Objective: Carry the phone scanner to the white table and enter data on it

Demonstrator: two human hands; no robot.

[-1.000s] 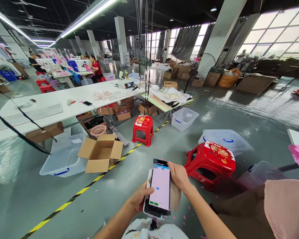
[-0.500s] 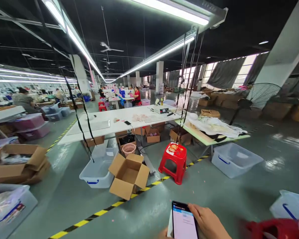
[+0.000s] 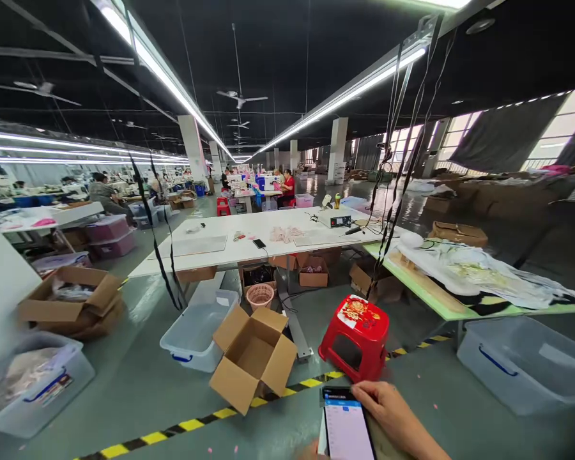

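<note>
A phone point(image 3: 346, 425) with a lit screen shows at the bottom edge of the view. My right hand point(image 3: 393, 418) lies along its right side with fingers curled round the top corner, gripping it. Of my left hand only a sliver shows at the very bottom left of the phone point(image 3: 309, 452); its fingers are hidden. A red plastic stool point(image 3: 355, 335) stands on the grey floor just beyond the phone.
An open cardboard box point(image 3: 253, 354) and a clear bin point(image 3: 196, 329) sit before a long white table point(image 3: 249, 239). A green table point(image 3: 460, 281) with cloth and another clear bin point(image 3: 527, 364) stand right. A yellow-black floor line point(image 3: 211, 415) crosses. People work at tables far back.
The view has swung up and left, away from my lap, so most of both hands left the picture. The second red stool on the right has dropped out of sight.
</note>
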